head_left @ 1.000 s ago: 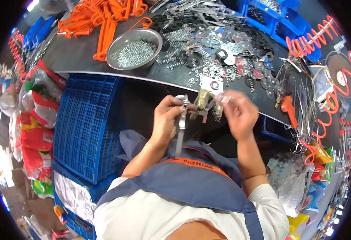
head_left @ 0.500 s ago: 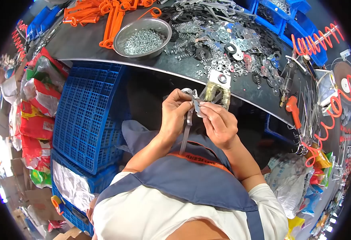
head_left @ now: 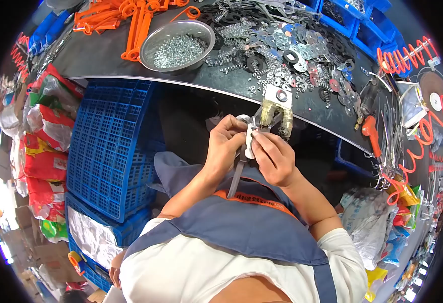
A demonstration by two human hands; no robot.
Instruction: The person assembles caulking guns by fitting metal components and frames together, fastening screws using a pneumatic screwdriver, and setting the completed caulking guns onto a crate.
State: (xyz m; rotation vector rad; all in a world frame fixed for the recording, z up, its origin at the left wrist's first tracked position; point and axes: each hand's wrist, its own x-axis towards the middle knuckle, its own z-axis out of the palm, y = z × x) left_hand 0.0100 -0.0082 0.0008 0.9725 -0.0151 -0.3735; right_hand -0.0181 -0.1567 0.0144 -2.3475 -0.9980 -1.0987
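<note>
My left hand (head_left: 225,146) is closed around a metal part with a long flat grey bar (head_left: 237,178) that hangs down in front of my apron. A small pale metal plate (head_left: 249,146) on this part faces up between my two hands. My right hand (head_left: 273,159) pinches at the plate's upper end, where a small dark spot shows at the fingertips; its kind is unclear. Just beyond my fingers, a white block with a round hole (head_left: 279,96) sits on yellowish, worn legs (head_left: 268,115) at the bench edge.
On the dark bench (head_left: 95,58) stand a steel bowl of small metal pieces (head_left: 178,50) and orange handles (head_left: 139,30). Washers and springs (head_left: 282,45) lie heaped behind. A pneumatic screwdriver (head_left: 368,103) is at right near a coiled red hose (head_left: 421,134). Blue crates (head_left: 105,146) are stacked left.
The metal part has turned, so the pale plate shows more of its face. My left hand has shifted slightly right, and my right hand slightly left and down.
</note>
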